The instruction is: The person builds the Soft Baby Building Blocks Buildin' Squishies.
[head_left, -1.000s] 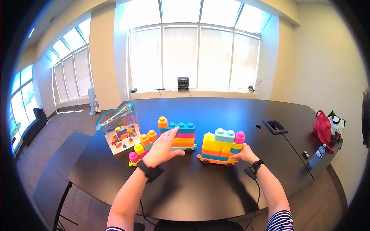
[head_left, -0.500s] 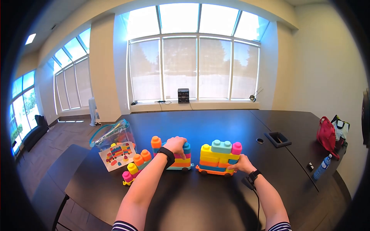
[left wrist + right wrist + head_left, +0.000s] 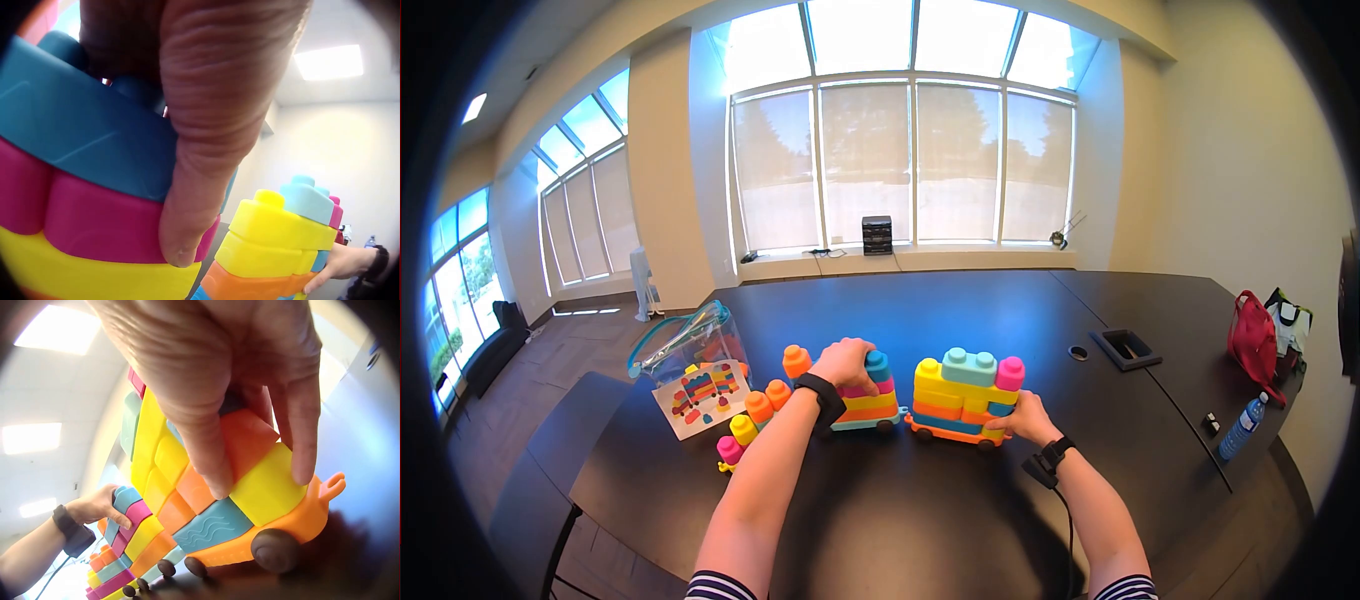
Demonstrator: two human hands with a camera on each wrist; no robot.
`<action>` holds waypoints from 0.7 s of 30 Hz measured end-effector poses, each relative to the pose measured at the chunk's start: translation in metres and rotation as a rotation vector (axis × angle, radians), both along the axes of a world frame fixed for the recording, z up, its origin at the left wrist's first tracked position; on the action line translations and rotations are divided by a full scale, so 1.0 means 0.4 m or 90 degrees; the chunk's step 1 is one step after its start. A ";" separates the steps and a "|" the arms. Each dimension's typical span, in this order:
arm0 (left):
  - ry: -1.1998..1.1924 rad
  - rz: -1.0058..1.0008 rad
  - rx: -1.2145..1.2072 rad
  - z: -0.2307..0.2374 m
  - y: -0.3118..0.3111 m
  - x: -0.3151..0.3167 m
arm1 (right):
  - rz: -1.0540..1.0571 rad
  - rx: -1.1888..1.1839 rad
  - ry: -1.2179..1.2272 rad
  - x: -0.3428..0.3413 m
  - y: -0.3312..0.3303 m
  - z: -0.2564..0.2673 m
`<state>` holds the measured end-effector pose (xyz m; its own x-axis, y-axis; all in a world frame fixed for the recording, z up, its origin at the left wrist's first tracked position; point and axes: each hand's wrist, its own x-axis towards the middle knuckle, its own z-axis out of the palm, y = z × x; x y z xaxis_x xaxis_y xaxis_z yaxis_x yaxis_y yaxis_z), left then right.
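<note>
My left hand [image 3: 845,365] grips the top of the middle block wagon [image 3: 868,408] from above, thumb down its near side over the teal and magenta blocks [image 3: 103,215]. With my right hand [image 3: 1028,420] I hold the right end of another block wagon [image 3: 945,405], thumb and fingers around its yellow and orange blocks [image 3: 262,490]. That wagon has an orange wheeled base [image 3: 234,547]. The facing hooks of the two wagons overlap in the head view. A stepped third wagon [image 3: 745,428], topped with pink, yellow and orange blocks, stands left, partly behind my left forearm.
A picture card [image 3: 700,400] leans against a clear bag with teal trim [image 3: 690,340] at the left. On the right are a water bottle [image 3: 1245,425], a red bag [image 3: 1253,335] and a table socket box [image 3: 1127,350]. A cable hangs from my right wrist.
My left hand has gone from in front of the middle wagon to gripping its top. The gap between the middle and right wagons has narrowed. My right hand keeps its hold.
</note>
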<state>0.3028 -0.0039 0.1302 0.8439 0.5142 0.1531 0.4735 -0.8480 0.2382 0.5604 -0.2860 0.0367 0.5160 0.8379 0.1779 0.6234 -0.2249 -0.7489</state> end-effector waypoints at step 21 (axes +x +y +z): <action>-0.145 -0.087 0.084 -0.043 -0.035 0.009 | -0.030 -0.006 0.062 -0.025 0.010 -0.002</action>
<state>0.3064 -0.0179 0.1128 0.8406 0.3607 0.4042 0.2994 -0.9311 0.2083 0.5503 -0.2819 0.0359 0.5698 0.8133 0.1173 0.5361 -0.2598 -0.8032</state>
